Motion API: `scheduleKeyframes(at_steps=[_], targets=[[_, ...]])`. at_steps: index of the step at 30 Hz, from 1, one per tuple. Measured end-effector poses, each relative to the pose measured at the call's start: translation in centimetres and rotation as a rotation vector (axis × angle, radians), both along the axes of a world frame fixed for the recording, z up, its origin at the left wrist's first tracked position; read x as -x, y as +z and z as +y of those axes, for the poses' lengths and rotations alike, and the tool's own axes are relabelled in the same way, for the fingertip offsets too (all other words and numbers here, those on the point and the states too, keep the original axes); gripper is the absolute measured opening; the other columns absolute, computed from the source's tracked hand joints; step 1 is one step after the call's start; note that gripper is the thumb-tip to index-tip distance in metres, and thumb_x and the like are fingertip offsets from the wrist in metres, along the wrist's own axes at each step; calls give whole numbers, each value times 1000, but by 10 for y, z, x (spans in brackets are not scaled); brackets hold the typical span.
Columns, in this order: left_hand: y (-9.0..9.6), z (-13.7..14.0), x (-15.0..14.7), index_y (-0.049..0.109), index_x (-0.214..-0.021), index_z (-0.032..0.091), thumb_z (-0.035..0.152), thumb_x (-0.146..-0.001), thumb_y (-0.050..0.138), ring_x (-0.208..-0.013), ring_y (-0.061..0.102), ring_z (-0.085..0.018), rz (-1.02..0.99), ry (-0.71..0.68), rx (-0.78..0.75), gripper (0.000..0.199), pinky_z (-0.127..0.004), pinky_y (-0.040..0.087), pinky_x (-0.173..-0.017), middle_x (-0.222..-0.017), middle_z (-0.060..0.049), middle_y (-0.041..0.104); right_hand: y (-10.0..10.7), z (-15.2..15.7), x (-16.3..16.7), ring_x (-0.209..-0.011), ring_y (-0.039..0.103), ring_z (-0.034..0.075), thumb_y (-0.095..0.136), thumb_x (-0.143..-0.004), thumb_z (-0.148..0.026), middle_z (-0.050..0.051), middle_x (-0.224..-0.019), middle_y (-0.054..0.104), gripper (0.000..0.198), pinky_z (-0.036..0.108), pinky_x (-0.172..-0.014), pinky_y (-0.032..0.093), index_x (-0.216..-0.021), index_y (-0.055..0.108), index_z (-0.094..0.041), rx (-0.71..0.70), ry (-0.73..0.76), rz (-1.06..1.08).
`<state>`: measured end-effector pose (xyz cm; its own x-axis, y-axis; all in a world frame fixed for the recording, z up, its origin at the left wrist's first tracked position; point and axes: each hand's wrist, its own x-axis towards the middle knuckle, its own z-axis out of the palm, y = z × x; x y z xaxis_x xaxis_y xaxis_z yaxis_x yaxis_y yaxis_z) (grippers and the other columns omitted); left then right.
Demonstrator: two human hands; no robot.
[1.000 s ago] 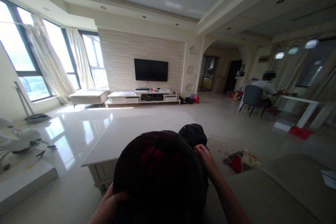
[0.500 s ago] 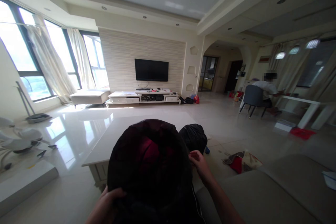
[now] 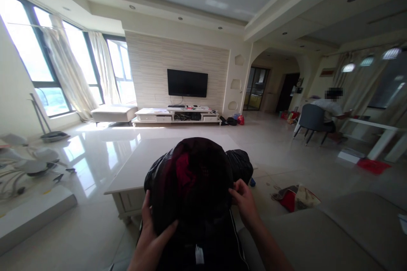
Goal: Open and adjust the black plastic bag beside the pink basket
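A black fabric bag [image 3: 206, 216] stands in front of me with its wide mouth facing up. Dark red cloth [image 3: 185, 175] shows inside the mouth; the rest of the contents is too dark to make out. My left hand [image 3: 155, 230] grips the bag's near left side, thumb toward me and fingers spread along the outside. On the right edge, my right hand [image 3: 244, 199] pinches the rim between thumb and fingers. A small white tag [image 3: 199, 254] lies on dark fabric below the bag's near side.
Beyond the bag is a low white table [image 3: 136, 173], with another black bag [image 3: 241, 166] near its right end. A grey sofa [image 3: 305, 237] is at right. Red and beige bags [image 3: 295, 198] lie on the floor. A person [image 3: 329, 108] sits at a white table farther right.
The bag's mouth has tipped and narrowed, showing more red cloth. My left hand has moved up and right along the side. The white tag has come into view; my right hand stays on the rim.
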<state>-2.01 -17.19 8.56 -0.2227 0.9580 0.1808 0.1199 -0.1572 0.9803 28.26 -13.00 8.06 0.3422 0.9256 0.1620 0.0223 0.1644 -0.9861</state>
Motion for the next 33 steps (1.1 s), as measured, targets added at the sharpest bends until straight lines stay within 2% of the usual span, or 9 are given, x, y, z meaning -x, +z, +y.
scheduleKeyframes(at_steps=[3, 8, 12, 17, 21, 23, 26, 28, 33], targets=[[-17, 5, -6, 33, -163, 20, 43, -76, 75, -157, 31, -42, 41, -18, 20, 99, -55, 23, -130, -164, -15, 45, -8, 5, -4, -61, 52, 13, 78, -62, -31, -3, -77, 61, 39, 22, -53, 41, -77, 42, -25, -9, -78, 37], [-42, 9, -16, 33, -161, 17, 33, -83, 65, -153, 38, -42, 83, 21, -33, 86, -62, 25, -128, -159, -19, 47, -28, 5, -3, -76, 69, 23, 82, -55, -25, 3, -88, 74, 46, 30, -63, 53, -96, 60, -23, 71, -125, 162], [-29, -7, -21, 45, -156, 24, 30, -88, 68, -149, 45, -39, 165, -108, -203, 72, -59, 36, -124, -154, -16, 50, -40, 8, -12, -92, 74, 32, 89, -57, -33, 8, -101, 80, 56, 38, -73, 58, -109, 72, -21, 129, -54, 305], [-15, -16, -12, 25, -167, 36, 33, -74, 88, -142, 53, -40, 200, -294, -246, 113, -56, 50, -114, -164, -15, 42, -37, 10, -32, -91, 75, 31, 89, -56, -29, 7, -96, 82, 45, 37, -74, 58, -99, 79, -20, 139, -42, 397], [-13, 2, 4, 35, -159, 32, 48, -90, 73, -137, 56, -35, 41, 10, -214, 81, -56, 54, -109, -156, -15, 47, -29, 7, -43, -92, 75, 32, 88, -53, -26, 6, -97, 83, 45, 40, -79, 59, -97, 81, -22, 151, -35, 421], [-6, 10, 10, 46, -151, 28, 53, -85, 77, -128, 61, -35, -23, 78, -166, 77, -54, 58, -103, -142, -14, 58, -25, 4, -45, -92, 75, 32, 88, -53, -25, 6, -96, 83, 44, 42, -83, 58, -96, 81, -21, 156, 6, 420], [10, 9, 16, 71, -122, 22, 56, -80, 81, -111, 70, -33, -81, -169, -76, 55, -46, 61, -95, -117, -11, 73, -19, 1, -44, -94, 75, 34, 88, -51, -24, 8, -100, 83, 46, 44, -87, 57, -97, 82, -21, 168, 57, 423], [19, 4, 18, 78, -105, 20, 55, -80, 82, -103, 72, -31, -113, -331, -27, 44, -41, 61, -90, -110, -11, 77, -14, -2, -42, -98, 75, 36, 88, -52, -24, 8, -104, 82, 46, 45, -89, 57, -98, 83, -23, 171, 78, 418], [21, 1, 27, 77, -84, 18, 59, -75, 86, -78, 69, -22, -223, -357, 32, 43, -30, 56, -71, -83, -6, 76, 7, -10, -35, -96, 75, 40, 88, -51, -26, 9, -92, 82, 38, 49, -88, 59, -88, 84, -23, 140, 31, 382]])
